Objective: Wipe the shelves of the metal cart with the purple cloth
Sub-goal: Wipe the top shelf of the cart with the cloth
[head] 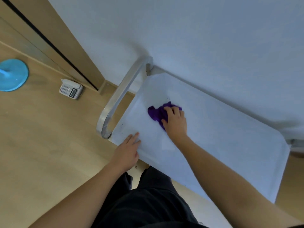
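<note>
Right hand [176,122] gripping purple cloth [156,112], left hand [128,150] flat on cart shelf [222,137]

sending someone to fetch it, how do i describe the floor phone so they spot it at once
Look at the wooden floor left of the metal cart's handle. There lies a white desk phone. Unlike the round blue base nearby, it is boxy, with keypad and screen.

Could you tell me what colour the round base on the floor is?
Light blue; the round base shows best in the head view.
</note>
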